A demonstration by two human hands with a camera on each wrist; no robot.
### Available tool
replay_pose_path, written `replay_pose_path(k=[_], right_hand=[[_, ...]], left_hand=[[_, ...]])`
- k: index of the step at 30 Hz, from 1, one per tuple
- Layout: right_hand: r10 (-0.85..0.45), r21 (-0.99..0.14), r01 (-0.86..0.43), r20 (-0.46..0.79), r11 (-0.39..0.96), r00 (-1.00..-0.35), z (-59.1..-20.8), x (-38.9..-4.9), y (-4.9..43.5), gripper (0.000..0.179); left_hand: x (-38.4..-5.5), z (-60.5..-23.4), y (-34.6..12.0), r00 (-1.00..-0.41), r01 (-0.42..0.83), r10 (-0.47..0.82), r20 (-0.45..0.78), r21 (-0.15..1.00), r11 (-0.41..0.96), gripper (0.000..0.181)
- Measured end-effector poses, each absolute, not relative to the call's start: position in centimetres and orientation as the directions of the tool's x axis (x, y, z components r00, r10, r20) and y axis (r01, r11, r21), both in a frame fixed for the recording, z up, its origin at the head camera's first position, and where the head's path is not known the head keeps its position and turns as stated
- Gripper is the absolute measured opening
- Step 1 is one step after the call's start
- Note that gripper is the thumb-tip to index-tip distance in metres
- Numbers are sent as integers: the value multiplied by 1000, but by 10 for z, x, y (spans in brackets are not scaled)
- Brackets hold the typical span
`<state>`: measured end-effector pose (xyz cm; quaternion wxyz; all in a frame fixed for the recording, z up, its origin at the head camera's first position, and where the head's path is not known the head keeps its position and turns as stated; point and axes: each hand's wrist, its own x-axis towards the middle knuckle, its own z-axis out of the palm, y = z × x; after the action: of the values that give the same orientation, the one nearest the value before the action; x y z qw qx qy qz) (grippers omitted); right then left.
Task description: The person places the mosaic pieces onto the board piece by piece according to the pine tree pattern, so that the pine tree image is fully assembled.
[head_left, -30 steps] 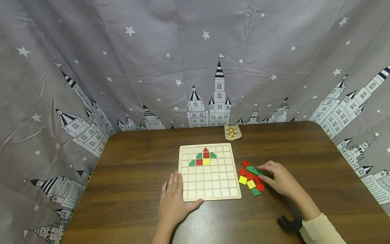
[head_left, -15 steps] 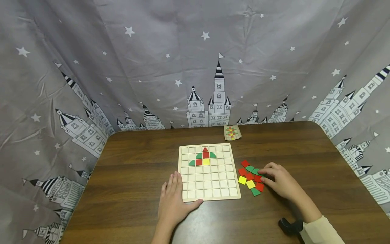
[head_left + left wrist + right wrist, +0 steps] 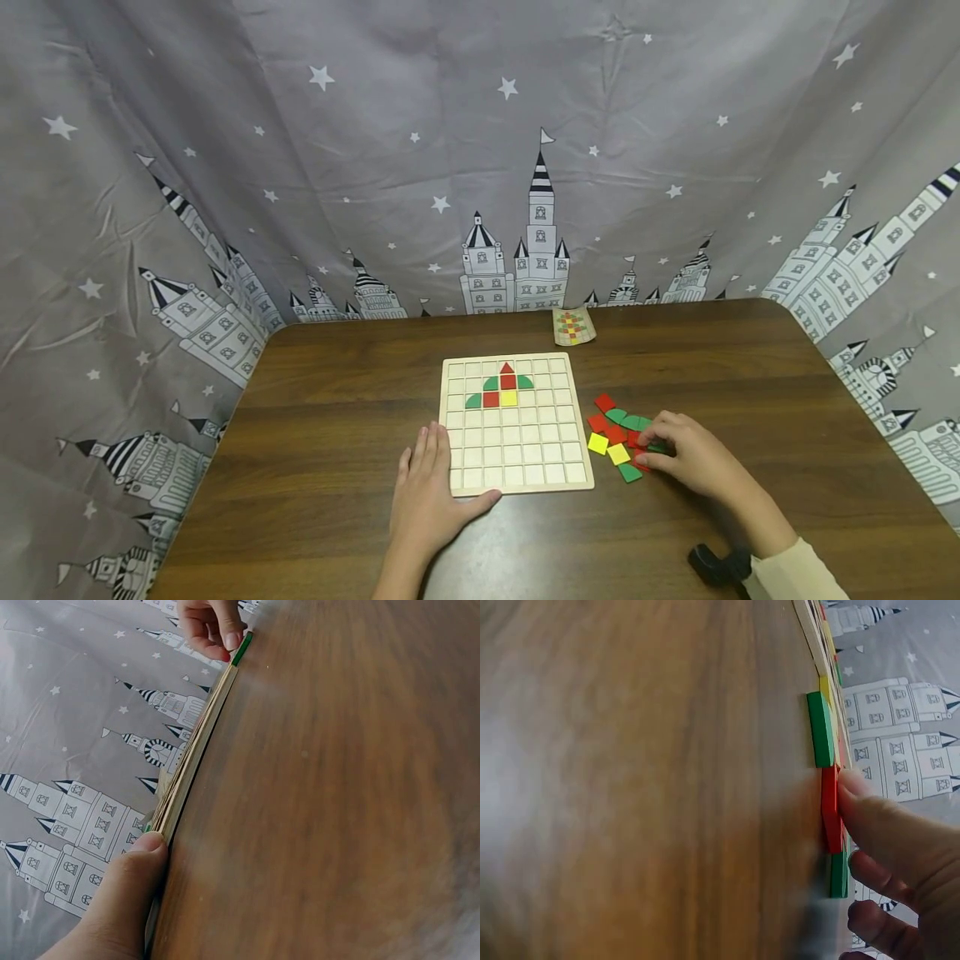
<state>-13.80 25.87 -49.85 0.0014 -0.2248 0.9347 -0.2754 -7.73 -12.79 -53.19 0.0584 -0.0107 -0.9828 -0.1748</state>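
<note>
Several tiles (image 3: pixel 616 434), some behind right hand (image 3: pixel 688 452), fingertips apart, left hand (image 3: pixel 425 487) outstretched against board (image 3: pixel 517 435), card (image 3: pixel 573 327) beyond

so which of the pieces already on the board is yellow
The yellow square, directly below one red square and right of another. It is the board's only yellow piece; its others are red or green.

Soft, muted light; a pale glare whitens the near middle of the brown wooden tabletop (image 3: pixel 337 450), and a soft-edged shadow falls by the right hand (image 3: pixel 693 454). The head view is fairly crisp; both wrist views show the same tabletop blurred and hazy
</note>
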Motion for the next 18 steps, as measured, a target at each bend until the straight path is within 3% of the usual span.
replay_pose_path(k=[18], right_hand=[[-463,-539,-412,45,735,-885,-496,-134,269,21]], left_hand=[[-78,-532,-127,-996,33,1,94,346,938,132]])
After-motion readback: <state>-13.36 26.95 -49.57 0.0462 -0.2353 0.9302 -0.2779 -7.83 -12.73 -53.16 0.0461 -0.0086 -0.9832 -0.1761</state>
